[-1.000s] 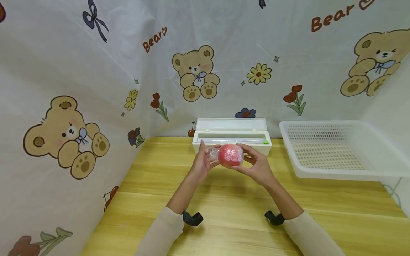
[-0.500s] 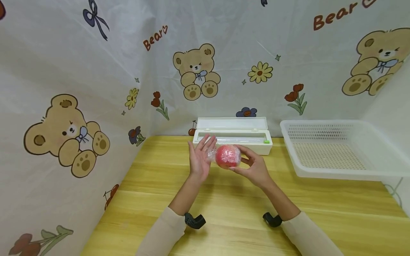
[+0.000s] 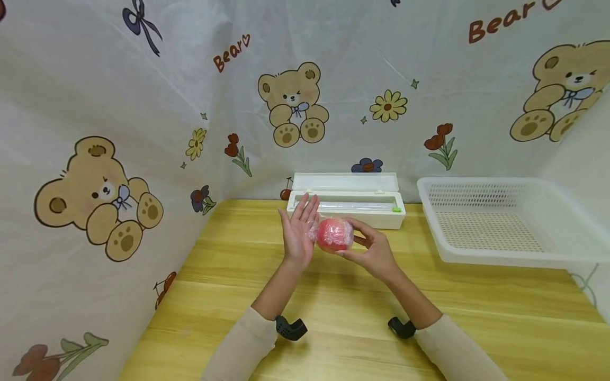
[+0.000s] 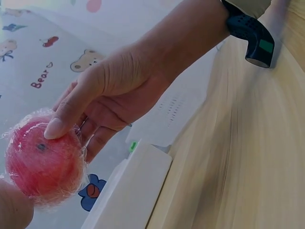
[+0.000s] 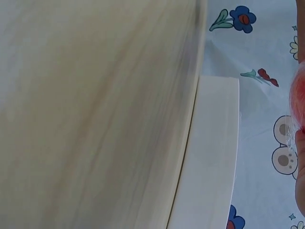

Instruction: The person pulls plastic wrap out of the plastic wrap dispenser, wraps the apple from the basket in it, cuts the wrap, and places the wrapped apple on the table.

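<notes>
A red apple (image 3: 333, 234) wrapped in clear cling film is held up above the table, in the middle of the head view. My right hand (image 3: 378, 255) grips it from the right, the thumb below and the fingers behind. Beside the apple, my left hand (image 3: 298, 238) is spread palm up with straight fingers. The bunched end of the film (image 3: 312, 231) lies against that hand's edge. The left wrist view shows the right thumb pressing near the dark spot on the wrapped apple (image 4: 40, 167). Only the edge of the apple (image 5: 299, 98) enters the right wrist view.
A white cling film box (image 3: 348, 219) with raised lid and a green cutter tab stands at the table's back. To its right is a white perforated basket (image 3: 491, 259). Behind hangs a bear-patterned cloth (image 3: 343, 63). Wooden tabletop (image 3: 343, 338) lies under the hands.
The left hand has let go of the apple's left side and spread flat, palm up. The right hand has carried the apple slightly left.
</notes>
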Available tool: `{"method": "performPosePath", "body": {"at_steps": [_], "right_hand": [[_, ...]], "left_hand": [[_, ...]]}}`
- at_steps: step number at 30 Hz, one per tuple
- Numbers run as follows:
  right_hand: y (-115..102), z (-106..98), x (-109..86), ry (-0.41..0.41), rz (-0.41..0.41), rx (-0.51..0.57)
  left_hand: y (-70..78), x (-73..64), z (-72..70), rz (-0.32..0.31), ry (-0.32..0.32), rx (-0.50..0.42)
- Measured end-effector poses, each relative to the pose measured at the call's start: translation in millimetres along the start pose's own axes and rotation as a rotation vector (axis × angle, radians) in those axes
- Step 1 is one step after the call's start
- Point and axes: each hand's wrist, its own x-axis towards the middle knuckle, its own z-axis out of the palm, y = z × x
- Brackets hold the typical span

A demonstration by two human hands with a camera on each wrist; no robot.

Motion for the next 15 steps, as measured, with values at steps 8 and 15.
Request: {"method": "performPosePath", "body": {"at_steps": [8, 15], "right_hand": [[3.9, 2.1, -0.2, 0.001, -0.02, 0.0], [6.9, -2.9, 1.0, 0.035, -0.016, 0.004]], "left_hand": [[-0.7, -1.1, 4.3, 0.005, -0.052, 0.218], [-0.8, -1.2, 0.7, 0.052, -0.08, 0.459]]}}
